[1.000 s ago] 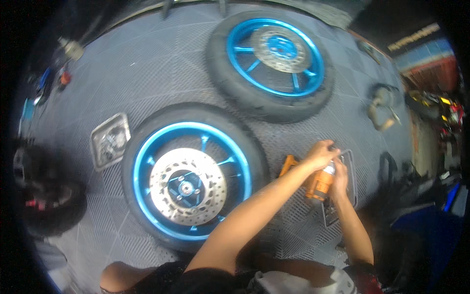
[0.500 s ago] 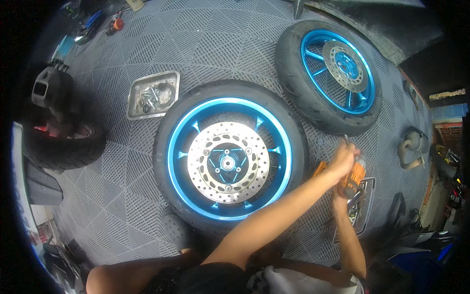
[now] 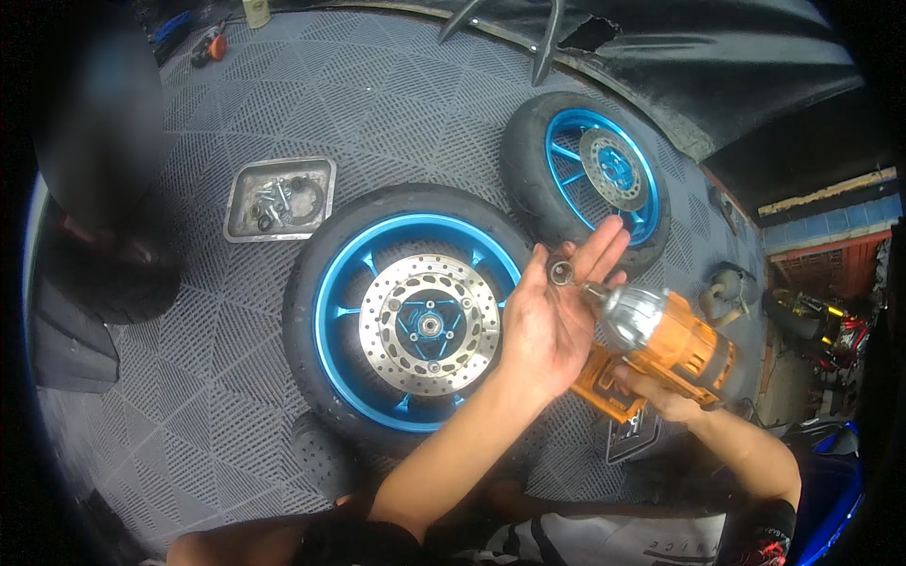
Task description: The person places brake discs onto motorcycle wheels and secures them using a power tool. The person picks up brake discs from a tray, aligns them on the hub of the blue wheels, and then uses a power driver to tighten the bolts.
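My left hand (image 3: 540,330) is palm up with its fingers partly stretched. A small metal socket (image 3: 561,274) sits in it, between thumb and fingers, its round opening showing. My right hand (image 3: 664,396) grips the handle of an orange impact wrench (image 3: 678,338) with a silver nose. The wrench's square drive tip points at my left hand, close beside the socket; whether they touch I cannot tell. To the left of my hands a blue motorcycle wheel (image 3: 327,354) with a black tyre lies flat on the floor, its drilled brake disc (image 3: 377,325) facing up.
A second blue wheel (image 3: 557,156) lies farther back on the right. A metal tray (image 3: 232,228) of bolts and small parts stands left of the near wheel. Another tray (image 3: 630,457) is partly hidden below the wrench. A dark tyre (image 3: 113,278) stands at the left edge.
Both hands and the impact wrench have come nearer. My left hand has turned palm up and the socket now shows in it, off the wrench's nose. The whole view has shifted.
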A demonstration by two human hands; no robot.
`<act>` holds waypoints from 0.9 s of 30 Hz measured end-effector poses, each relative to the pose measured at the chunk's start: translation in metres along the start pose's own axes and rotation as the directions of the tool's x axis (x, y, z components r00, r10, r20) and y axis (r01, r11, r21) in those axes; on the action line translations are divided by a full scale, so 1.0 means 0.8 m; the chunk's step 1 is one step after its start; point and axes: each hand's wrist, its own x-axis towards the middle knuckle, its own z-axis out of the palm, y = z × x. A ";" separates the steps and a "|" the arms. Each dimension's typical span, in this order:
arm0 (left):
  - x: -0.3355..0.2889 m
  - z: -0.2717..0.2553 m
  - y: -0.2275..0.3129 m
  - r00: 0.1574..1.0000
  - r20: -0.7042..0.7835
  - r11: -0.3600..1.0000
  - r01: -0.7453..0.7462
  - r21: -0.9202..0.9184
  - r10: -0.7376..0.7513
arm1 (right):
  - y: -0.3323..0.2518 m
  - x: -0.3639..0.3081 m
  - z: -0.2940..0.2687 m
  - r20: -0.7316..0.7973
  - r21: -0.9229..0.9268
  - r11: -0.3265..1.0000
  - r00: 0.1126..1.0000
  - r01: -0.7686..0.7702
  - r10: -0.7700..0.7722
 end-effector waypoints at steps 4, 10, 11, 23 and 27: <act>-0.027 0.012 0.011 0.997 -0.036 0.998 -0.068 -0.003 0.068 | 0.007 0.001 0.028 0.110 0.261 0.954 0.987 -0.144 0.119; -0.064 0.008 0.025 0.990 -0.141 1.000 -0.026 -0.016 0.023 | -0.001 0.017 0.056 0.130 -0.011 0.997 0.989 0.070 -0.068; -0.066 0.004 0.026 0.989 -0.146 1.000 -0.016 -0.015 0.014 | 0.000 0.016 0.060 0.125 -0.077 0.992 0.988 0.096 -0.086; -0.075 -0.001 0.024 0.967 -0.235 0.992 -0.074 0.100 0.096 | 0.020 0.013 0.076 0.217 0.258 0.966 0.975 -0.005 -0.053; -0.076 0.010 0.024 0.940 -0.322 0.981 -0.053 0.187 0.112 | 0.019 0.018 0.068 0.145 0.209 0.975 0.983 0.078 -0.110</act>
